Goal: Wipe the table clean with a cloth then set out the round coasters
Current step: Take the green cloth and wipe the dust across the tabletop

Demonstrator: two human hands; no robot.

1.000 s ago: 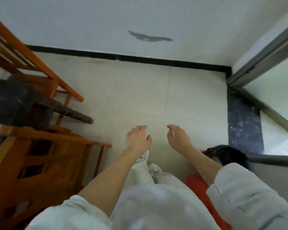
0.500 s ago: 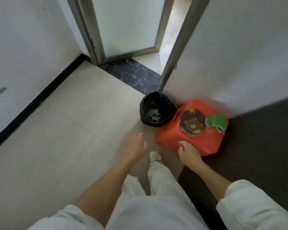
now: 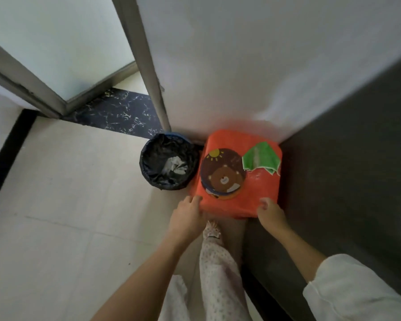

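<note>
The left hand [image 3: 187,214] touches the near-left corner of the orange stool [image 3: 262,193] at frame centre, fingers loosely spread; the right hand [image 3: 270,210] touches its near-right edge, fingers slightly curled. On top lie stacked round coasters [image 3: 222,174], bear upright, and, to their right, a crumpled green cloth [image 3: 261,158].

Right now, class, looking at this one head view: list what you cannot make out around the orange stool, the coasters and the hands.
- Coasters: the bear coaster covers the stack, so the count is hidden.
- Green cloth: folded, underside hidden.
- Orange stool: legs hidden by its own top.
- Left hand and right hand: at the stool's near edge; palms face away, so any grip is unclear.
- Bin: the pale contents are too small to identify.
</note>
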